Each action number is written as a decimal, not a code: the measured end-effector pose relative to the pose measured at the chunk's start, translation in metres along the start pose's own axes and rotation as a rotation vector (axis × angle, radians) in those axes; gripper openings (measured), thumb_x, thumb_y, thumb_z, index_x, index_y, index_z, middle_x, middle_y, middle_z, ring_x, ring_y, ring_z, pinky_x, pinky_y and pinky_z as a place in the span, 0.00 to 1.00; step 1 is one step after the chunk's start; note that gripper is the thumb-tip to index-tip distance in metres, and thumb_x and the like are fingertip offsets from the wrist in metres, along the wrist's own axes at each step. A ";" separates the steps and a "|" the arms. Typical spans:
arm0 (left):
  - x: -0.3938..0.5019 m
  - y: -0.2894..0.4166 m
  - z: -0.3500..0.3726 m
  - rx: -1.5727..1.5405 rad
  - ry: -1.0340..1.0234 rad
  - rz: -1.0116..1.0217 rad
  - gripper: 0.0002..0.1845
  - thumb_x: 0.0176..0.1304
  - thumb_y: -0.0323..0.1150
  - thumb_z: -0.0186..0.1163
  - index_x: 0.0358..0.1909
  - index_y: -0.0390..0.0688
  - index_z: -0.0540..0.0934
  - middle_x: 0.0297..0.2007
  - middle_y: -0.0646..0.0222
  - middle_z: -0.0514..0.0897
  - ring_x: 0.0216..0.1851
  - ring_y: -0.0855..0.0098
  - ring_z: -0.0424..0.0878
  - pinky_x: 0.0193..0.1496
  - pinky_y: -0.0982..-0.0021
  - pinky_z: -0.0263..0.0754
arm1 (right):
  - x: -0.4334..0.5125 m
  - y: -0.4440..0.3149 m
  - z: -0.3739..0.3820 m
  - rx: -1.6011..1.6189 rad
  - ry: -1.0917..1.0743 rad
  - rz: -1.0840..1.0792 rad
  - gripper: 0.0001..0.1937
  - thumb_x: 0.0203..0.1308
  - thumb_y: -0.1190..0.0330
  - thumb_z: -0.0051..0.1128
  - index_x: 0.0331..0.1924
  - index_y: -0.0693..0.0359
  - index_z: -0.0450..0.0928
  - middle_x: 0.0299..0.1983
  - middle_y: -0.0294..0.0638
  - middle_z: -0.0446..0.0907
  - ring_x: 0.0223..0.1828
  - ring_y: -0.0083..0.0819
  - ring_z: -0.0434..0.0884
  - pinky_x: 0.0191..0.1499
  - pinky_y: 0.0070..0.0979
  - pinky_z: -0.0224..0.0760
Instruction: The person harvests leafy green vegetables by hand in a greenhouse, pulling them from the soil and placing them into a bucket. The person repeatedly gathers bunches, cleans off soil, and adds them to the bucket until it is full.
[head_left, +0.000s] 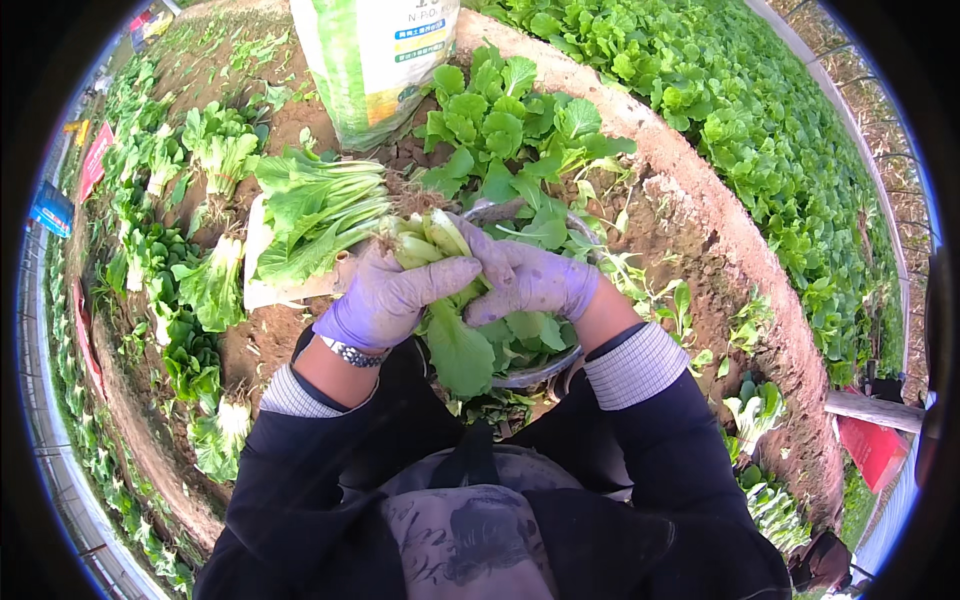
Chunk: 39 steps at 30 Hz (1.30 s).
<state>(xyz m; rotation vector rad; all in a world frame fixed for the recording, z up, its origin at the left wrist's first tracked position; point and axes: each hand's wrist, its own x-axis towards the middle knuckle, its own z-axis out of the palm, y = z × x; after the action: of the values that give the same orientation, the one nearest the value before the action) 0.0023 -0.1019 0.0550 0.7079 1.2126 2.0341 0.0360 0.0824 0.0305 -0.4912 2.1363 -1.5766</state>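
Observation:
Both hands wear thin purple gloves soiled with earth. My left hand (394, 289) is closed around the stems of leafy greens (460, 352), thumb across them, roots and pale stem ends upward, leaves hanging below. Against the same stems, my right hand (525, 277) grips from the other side, fingers at the stem ends. Under my hands stands a round basin (574, 358) holding loose leafy greens. Left of it, a pile of greens (322, 214) with roots pointing right lies on a pale board or sheet (262, 294).
A white and green fertilizer sack (367, 67) stands beyond the pile. More uprooted greens (502, 120) lie behind the basin. Tied bunches (214, 281) lie on soil at the left. A raised earth ridge (705, 187) borders a dense bed of greens (750, 112) at the right.

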 end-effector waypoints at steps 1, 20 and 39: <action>-0.005 0.004 0.001 0.003 0.067 0.019 0.17 0.55 0.39 0.64 0.40 0.36 0.76 0.40 0.56 0.81 0.50 0.58 0.77 0.59 0.55 0.66 | 0.002 0.010 -0.003 -0.074 -0.048 0.108 0.34 0.45 0.61 0.69 0.60 0.57 0.71 0.46 0.43 0.80 0.47 0.34 0.78 0.54 0.28 0.69; -0.007 0.021 -0.026 -0.131 0.511 -0.082 0.16 0.49 0.32 0.69 0.39 0.40 0.76 0.35 0.60 0.81 0.40 0.59 0.79 0.57 0.53 0.65 | 0.121 0.286 -0.121 -1.056 0.358 0.709 0.14 0.56 0.66 0.50 0.45 0.60 0.78 0.43 0.55 0.80 0.44 0.46 0.82 0.45 0.39 0.75; 0.042 0.003 -0.055 -0.209 0.641 -0.237 0.14 0.52 0.29 0.65 0.41 0.37 0.76 0.33 0.60 0.81 0.40 0.58 0.79 0.49 0.56 0.72 | 0.162 0.351 -0.200 -1.462 -0.244 1.191 0.19 0.65 0.64 0.46 0.59 0.53 0.73 0.57 0.38 0.75 0.55 0.39 0.77 0.51 0.48 0.67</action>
<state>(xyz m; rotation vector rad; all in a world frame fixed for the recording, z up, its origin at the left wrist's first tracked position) -0.0657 -0.1011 0.0393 -0.2091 1.3114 2.2038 -0.2168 0.2587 -0.2770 0.2384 2.2209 0.7183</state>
